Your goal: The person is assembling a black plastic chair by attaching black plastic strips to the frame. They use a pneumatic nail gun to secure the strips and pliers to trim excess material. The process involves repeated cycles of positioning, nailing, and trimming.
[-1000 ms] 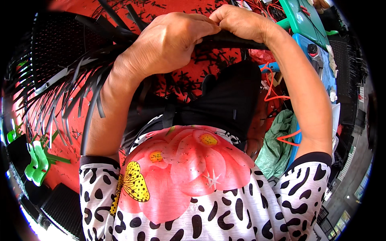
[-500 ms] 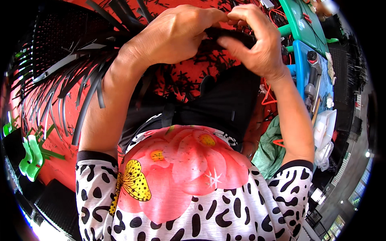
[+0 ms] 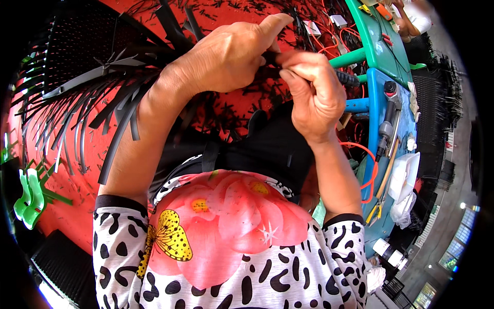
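Note:
A black woven panel (image 3: 85,38) with many loose flat black strips (image 3: 77,121) fanning off it lies at the left. My left hand (image 3: 224,56) is closed round the strips at the panel's right side, its index finger stretched outward. Just to its right, my right hand (image 3: 316,98) is closed, thumb against bent fingers, at a dark strip (image 3: 269,58) between the two hands. Most of that strip is hidden by my fingers, and its far end cannot be made out.
Black scraps litter the red floor (image 3: 67,206). At the right stand a green plastic surface (image 3: 380,57) and a blue one (image 3: 377,82) bearing a long power tool (image 3: 388,116) and a white container (image 3: 404,175). A red hose (image 3: 375,165) loops nearby. Someone (image 3: 411,23) is at the upper right.
My right hand, spread round the dark strip before, has drawn inward and lower and closed its fingers. My left hand has shifted slightly down, its index finger now stretched out. The view has swung a little.

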Demonstrator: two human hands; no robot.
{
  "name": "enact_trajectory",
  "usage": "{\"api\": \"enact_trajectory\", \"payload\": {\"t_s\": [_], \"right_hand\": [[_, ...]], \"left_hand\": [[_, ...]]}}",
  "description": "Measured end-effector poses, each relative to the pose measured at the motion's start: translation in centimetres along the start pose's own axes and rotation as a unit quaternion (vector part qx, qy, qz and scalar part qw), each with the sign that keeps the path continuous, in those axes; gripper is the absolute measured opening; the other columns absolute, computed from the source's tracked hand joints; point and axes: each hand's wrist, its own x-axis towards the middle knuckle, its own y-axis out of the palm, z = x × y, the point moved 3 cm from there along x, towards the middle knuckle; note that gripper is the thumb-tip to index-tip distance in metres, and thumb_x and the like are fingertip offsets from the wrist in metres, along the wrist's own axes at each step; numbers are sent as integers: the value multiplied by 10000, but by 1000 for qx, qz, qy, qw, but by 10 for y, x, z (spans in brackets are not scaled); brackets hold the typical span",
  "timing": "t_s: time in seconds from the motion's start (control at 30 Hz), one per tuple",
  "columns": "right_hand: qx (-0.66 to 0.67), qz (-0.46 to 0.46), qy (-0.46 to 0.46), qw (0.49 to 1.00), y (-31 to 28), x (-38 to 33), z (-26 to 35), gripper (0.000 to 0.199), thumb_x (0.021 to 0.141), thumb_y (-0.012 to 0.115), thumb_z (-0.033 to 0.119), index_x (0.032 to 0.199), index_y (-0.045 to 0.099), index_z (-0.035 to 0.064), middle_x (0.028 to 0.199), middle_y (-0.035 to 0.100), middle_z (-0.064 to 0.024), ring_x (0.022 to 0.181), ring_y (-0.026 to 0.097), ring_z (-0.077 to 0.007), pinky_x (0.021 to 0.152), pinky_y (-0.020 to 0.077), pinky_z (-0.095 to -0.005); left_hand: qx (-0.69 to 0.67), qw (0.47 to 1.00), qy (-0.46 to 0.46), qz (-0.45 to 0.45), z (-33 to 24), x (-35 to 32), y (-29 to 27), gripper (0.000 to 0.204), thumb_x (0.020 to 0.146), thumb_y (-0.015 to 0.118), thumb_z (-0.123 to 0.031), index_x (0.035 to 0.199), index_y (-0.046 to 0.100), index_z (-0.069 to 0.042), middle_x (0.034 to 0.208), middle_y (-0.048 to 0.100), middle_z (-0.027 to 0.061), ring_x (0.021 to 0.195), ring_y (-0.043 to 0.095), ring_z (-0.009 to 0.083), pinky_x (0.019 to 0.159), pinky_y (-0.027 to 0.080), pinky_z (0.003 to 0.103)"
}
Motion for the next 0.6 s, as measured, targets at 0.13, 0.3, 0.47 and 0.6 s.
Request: {"api": "enact_trajectory", "payload": {"t_s": [0.13, 0.3, 0.47, 0.6], "right_hand": [[96, -60, 105, 988, 2, -17, 5, 97, 884, 605, -19, 808, 547, -12, 816, 626, -88, 700, 582, -141, 650, 479, -247], [83, -28, 120, 989, -3, -6, 3, 124, 882, 612, 2, 781, 541, -6, 761, 617, -78, 646, 565, -122, 605, 458, -246], [32, 20, 142, 989, -1, 28, -17, 156, 855, 653, 61, 746, 557, 4, 622, 591, -65, 555, 552, -141, 545, 444, -274], [-24, 147, 182, 972, 0, 50, -45, 120, 875, 633, 74, 794, 623, -15, 690, 610, -4, 646, 515, -43, 599, 428, -220]], "left_hand": [[7, 1000, -16, 3, -3, -7, 2, 746, 703, 604, 70, 1391, 325, -6, 895, 672, 172, 848, 642, 384, 745, 508, 437], [59, 997, -48, 8, -14, -14, 7, 694, 715, 672, 0, 1338, 367, -24, 865, 677, 147, 797, 648, 369, 685, 511, 432], [128, 989, -60, -47, -16, -17, 20, 571, 709, 740, -101, 1182, 430, -25, 832, 673, 115, 731, 648, 338, 635, 510, 431], [149, 979, -19, -137, -18, -18, 20, 519, 697, 764, -131, 1089, 444, -17, 784, 655, 114, 713, 643, 325, 628, 506, 433]]}}
